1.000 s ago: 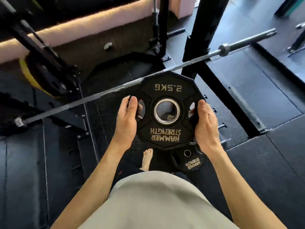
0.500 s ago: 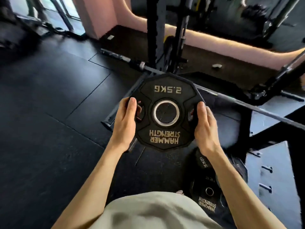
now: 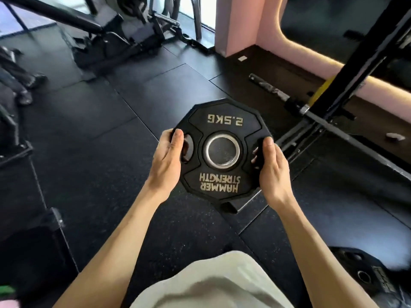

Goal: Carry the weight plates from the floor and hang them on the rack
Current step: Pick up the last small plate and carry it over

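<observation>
A black 2.5 kg weight plate with gold "Hammer Strength" lettering and a steel centre ring is held flat in front of my body, above the floor. My left hand grips its left edge, fingers curled through the left grip hole. My right hand grips the right edge the same way, fingertips showing in the right hole. More black plates lie on the floor at the lower right. A black rack frame rises at the right.
A barbell lies on the floor by the rack's base. Dark gym machines stand at the back left. A pink wall closes the far side. Black rubber flooring spreads to the left.
My view has swung left: the rack and barbell slid to the right, the floor plates moved to the lower right corner. Both hands keep the same hold on the plate.
</observation>
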